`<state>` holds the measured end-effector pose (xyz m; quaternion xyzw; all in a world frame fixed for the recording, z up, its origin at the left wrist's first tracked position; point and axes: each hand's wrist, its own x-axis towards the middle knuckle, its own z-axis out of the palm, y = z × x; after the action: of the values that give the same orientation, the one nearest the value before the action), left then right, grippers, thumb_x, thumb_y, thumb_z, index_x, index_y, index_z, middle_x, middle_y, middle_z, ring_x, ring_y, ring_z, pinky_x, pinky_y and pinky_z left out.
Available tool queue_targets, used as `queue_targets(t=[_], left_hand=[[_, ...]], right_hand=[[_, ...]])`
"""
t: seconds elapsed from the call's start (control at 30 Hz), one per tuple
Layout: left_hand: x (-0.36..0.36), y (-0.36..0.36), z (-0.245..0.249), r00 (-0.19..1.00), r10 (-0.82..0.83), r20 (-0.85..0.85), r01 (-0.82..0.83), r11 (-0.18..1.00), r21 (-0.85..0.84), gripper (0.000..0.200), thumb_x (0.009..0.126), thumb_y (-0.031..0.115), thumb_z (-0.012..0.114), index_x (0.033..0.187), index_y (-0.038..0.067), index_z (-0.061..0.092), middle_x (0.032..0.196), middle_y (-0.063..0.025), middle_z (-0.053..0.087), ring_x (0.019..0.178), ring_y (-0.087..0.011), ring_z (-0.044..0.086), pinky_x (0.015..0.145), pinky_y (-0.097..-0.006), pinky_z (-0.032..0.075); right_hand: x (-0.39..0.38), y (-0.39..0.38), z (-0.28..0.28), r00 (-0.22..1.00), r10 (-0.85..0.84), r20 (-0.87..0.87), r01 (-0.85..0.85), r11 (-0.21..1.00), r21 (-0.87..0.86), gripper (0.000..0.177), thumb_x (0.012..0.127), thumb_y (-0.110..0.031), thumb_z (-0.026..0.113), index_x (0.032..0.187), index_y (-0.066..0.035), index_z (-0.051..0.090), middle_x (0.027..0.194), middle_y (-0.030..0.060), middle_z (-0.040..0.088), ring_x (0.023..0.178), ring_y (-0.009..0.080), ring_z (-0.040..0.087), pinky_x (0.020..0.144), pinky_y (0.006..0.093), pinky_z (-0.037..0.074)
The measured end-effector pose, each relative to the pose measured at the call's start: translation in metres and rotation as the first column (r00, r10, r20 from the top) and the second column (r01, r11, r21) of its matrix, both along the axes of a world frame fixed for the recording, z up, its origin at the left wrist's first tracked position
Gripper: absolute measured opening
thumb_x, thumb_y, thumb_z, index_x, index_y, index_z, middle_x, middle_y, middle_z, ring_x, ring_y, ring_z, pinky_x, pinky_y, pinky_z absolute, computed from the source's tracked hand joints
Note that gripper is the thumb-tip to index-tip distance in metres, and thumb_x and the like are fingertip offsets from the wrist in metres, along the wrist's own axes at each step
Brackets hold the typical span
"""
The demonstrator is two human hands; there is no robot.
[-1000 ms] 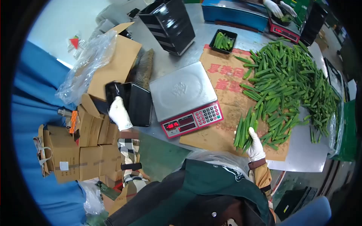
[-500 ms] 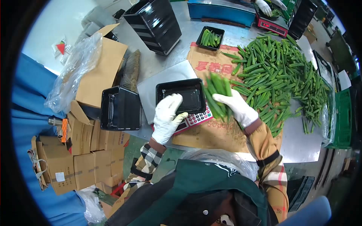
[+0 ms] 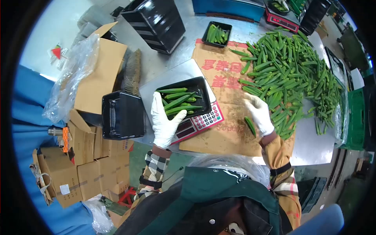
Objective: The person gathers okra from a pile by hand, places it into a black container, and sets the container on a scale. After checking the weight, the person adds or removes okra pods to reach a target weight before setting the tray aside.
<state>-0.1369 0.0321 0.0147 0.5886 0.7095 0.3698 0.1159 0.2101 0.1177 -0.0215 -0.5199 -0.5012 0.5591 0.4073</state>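
A black plastic tray [image 3: 204, 88] holding several okra pods [image 3: 181, 102] sits tilted on the scale's metal plate [image 3: 147, 88]. My gloved left hand [image 3: 164, 123] grips its left and front edges, fingers along the side and thumb at the near rim. Right of the tray, my gloved right hand [image 3: 259, 113] hovers over the cardboard with nothing in it, fingers slightly apart. A single okra pod [image 3: 250, 126] lies just left of that hand. Beyond it spreads a large okra pile [image 3: 290, 74]. The scale's keypad [image 3: 207, 118] shows in front of the tray.
Another tray of okra [image 3: 217, 34] stands at the far edge of the flattened cardboard [image 3: 219, 137]. Stacked black trays [image 3: 154, 25] rise at the back left; more black trays [image 3: 123, 115] sit left of the scale. A green crate [image 3: 354, 117] is at right.
The okra bunch has left my right hand, and pods now lie in the tray. My right hand has moved slightly right. My left hand has shifted onto the tray's left edge.
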Motion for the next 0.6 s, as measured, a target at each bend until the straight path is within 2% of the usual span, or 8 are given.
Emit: queue_targets(t=[0.1,0.17,0.23,0.3,0.47,0.5,0.57,0.6], left_hand=[[0.002,0.004,0.0,0.991,-0.01,0.132,-0.003,0.996,0.092,0.099,0.08,0.024,0.088,0.154,-0.009,0.031,0.158,-0.0274,0.035,0.148,-0.037,0.033,0.124,-0.0423,0.024],[-0.008,0.014,0.003,1.0,0.007,-0.009,-0.006,0.997,0.08,0.096,0.084,0.025,0.085,0.155,-0.007,0.03,0.162,-0.0277,0.029,0.152,-0.0371,0.029,0.125,-0.0421,0.021],[-0.014,0.023,-0.003,0.989,0.09,-0.116,-0.08,0.993,0.088,0.089,0.09,0.03,0.079,0.156,-0.004,0.031,0.162,-0.0259,0.032,0.151,-0.0365,0.031,0.125,-0.042,0.021],[-0.023,0.03,-0.013,0.989,0.047,-0.14,-0.042,0.998,0.042,0.077,0.093,0.024,0.077,0.155,-0.001,0.038,0.159,-0.0224,0.039,0.147,-0.035,0.038,0.123,-0.0412,0.028],[-0.023,0.04,-0.026,0.937,-0.06,-0.343,0.09,0.993,0.073,0.047,0.095,0.024,0.073,0.135,0.002,0.062,0.15,-0.0178,0.053,0.144,-0.0344,0.043,0.122,-0.043,0.028],[-0.024,0.042,-0.026,0.906,-0.086,-0.413,0.124,0.99,0.067,0.041,0.095,0.023,0.073,0.131,0.003,0.066,0.147,-0.0172,0.057,0.143,-0.0347,0.045,0.121,-0.0431,0.03],[-0.018,0.042,-0.025,0.927,-0.096,-0.363,0.129,0.989,0.066,0.034,0.095,0.022,0.073,0.123,0.002,0.07,0.137,-0.0164,0.064,0.139,-0.0352,0.048,0.117,-0.0434,0.035],[-0.02,0.041,-0.029,0.937,-0.098,-0.336,0.124,0.991,0.056,0.035,0.095,0.021,0.073,0.124,0.002,0.07,0.137,-0.0165,0.064,0.139,-0.0351,0.049,0.117,-0.0432,0.036]], right_hand=[[0.092,-0.048,-0.049,0.934,-0.356,-0.006,0.353,0.927,-0.126,0.033,0.101,-0.009,0.064,0.132,0.002,0.063,0.11,0.0067,0.073,0.095,0.0123,0.067,0.086,0.0266,0.054],[0.14,-0.091,-0.065,0.811,-0.585,0.006,0.574,0.793,-0.205,0.026,0.102,-0.009,0.062,0.126,-0.002,0.067,0.102,0.0034,0.074,0.082,0.0072,0.065,0.07,0.0208,0.051],[0.173,-0.132,-0.082,0.684,-0.72,0.12,0.73,0.677,-0.099,0.026,0.101,-0.01,0.063,0.126,-0.003,0.067,0.1,0.0028,0.073,0.081,0.0075,0.065,0.071,0.0202,0.051],[0.192,-0.16,-0.104,0.598,-0.791,0.13,0.8,0.6,-0.031,0.035,0.099,-0.007,0.066,0.132,0.0,0.06,0.111,0.0055,0.069,0.09,0.0085,0.064,0.079,0.0232,0.053],[0.19,-0.178,-0.15,0.489,-0.83,0.269,0.861,0.508,0.002,0.052,0.095,-0.008,0.07,0.142,0.004,0.052,0.124,0.0098,0.064,0.102,0.0145,0.062,0.091,0.028,0.052],[0.18,-0.174,-0.153,0.464,-0.845,0.265,0.842,0.514,0.165,0.07,0.09,-0.018,0.078,0.147,0.005,0.047,0.128,0.0162,0.061,0.109,0.0191,0.061,0.095,0.0316,0.051],[0.167,-0.158,-0.13,0.393,-0.762,0.515,0.842,0.524,0.132,0.088,0.083,-0.033,0.084,0.15,0.006,0.043,0.133,0.0262,0.058,0.121,0.0307,0.058,0.104,0.0396,0.047],[0.177,-0.151,-0.152,0.322,-0.771,0.549,0.789,0.539,0.294,0.103,0.075,-0.048,0.086,0.151,0.005,0.041,0.14,0.0338,0.052,0.13,0.0411,0.052,0.111,0.0466,0.041]])
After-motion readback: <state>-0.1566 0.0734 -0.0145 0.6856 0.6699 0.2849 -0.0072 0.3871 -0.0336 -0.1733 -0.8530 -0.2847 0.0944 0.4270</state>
